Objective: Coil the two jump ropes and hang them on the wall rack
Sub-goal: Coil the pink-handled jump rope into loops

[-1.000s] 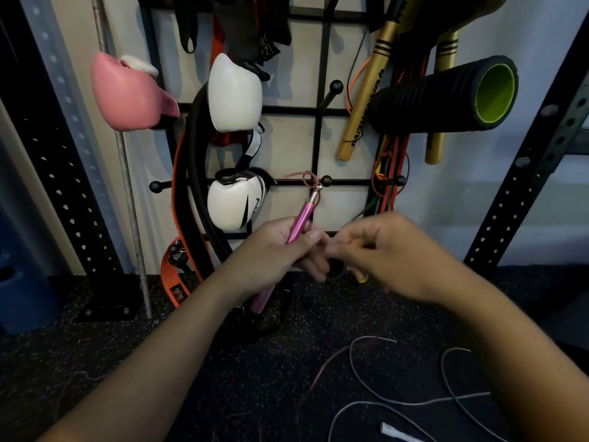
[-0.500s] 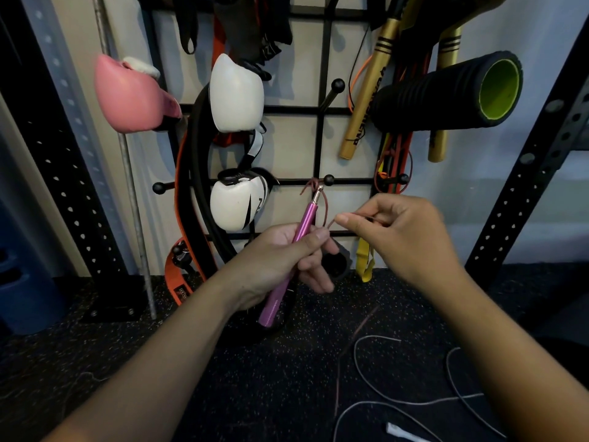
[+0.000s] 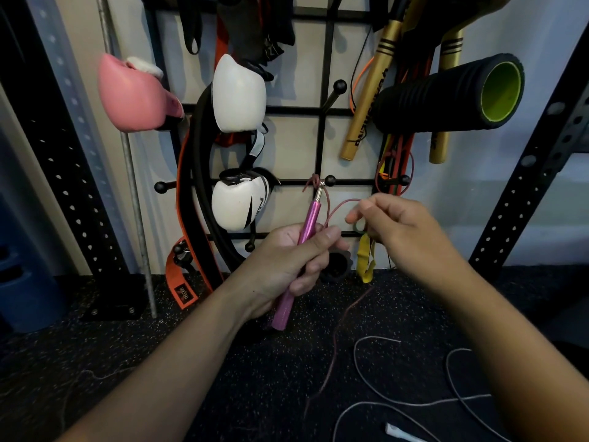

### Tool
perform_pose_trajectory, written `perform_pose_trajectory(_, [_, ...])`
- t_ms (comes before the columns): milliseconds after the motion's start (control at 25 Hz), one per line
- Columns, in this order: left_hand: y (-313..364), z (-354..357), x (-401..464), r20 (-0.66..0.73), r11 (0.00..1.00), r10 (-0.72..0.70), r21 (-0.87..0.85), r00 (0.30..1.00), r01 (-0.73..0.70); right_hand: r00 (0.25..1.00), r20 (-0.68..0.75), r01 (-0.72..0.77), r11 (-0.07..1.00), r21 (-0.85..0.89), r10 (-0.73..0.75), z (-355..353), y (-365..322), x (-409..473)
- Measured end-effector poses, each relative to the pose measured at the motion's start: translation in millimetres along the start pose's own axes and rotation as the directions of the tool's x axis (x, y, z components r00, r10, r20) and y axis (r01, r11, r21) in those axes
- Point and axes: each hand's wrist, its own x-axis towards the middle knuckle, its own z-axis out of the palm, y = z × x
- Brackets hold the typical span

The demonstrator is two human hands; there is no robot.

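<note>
My left hand [image 3: 288, 263] grips the pink handle [image 3: 307, 223] of a jump rope, its tip pointing up toward the black wall rack [image 3: 322, 145]. The thin reddish rope [image 3: 338, 207] arcs from the handle's tip to my right hand [image 3: 398, 231], which pinches it between thumb and forefinger; the rest trails down to the floor. A second jump rope with a white cord [image 3: 376, 390] and a white handle [image 3: 395, 430] lies loose on the floor at the lower right.
The rack holds a pink boxing glove [image 3: 134, 94], two white gloves [image 3: 239, 94], a black foam roller [image 3: 452, 90], gold sticks [image 3: 369, 90] and resistance bands [image 3: 191, 193]. A free peg [image 3: 330, 179] sticks out just above the handle. Black perforated uprights [image 3: 538, 161] flank the rack. The floor is dark speckled rubber.
My right hand has pulled away from my left hand, up and to the right, drawing out a loop of the reddish rope. The pink handle has stayed in my left hand.
</note>
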Motion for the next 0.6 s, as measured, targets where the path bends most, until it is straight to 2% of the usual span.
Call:
perform_pose_trajectory(120, [-2, -2, 0, -0.038, 1.000, 0.021, 0.003, 0.999, -0.021, 0.996, 0.089, -0.012, 0.992, 0.127, 0.001, -3, 3, 2])
perform_pose_trajectory(280, [0, 4, -3, -0.120, 0.999, 0.039, -0.016, 0.992, -0.041, 1.000, 0.002, 0.007, 0.992, 0.124, -0.007, -2, 0, -3])
perform_pose_trajectory(400, [2, 1, -3, -0.057, 0.993, 0.044, -0.103, 0.997, -0.050, 1.000, -0.028, -0.007, 0.998, 0.055, 0.009, 2, 1, 0])
perform_pose_trajectory(520, [6, 0, -4, -0.032, 0.994, 0.017, -0.103, 0.999, -0.020, 0.998, 0.052, -0.042, 0.984, 0.175, 0.033, 5, 5, 9])
perform_pose_trajectory(600, [10, 1, -7, -0.057, 0.994, -0.003, -0.110, 0.998, -0.003, 0.999, 0.038, -0.045, 0.973, 0.227, 0.038, 8, 8, 10])
